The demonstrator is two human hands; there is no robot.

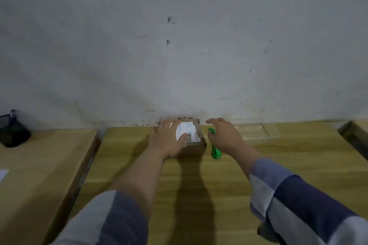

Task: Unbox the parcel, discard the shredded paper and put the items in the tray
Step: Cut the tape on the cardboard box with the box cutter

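Green cutter (216, 150) lies right under the right hand (225, 135), fingers spread, holding nothing; left hand (169, 139) lies flat on the box (196, 146)

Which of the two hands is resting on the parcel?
The left hand, flat on the parcel and its label. The right hand hovers over the green cutter beside it.

parcel (192, 143) – cutter (216, 152) right | tray (256, 132) – farther right
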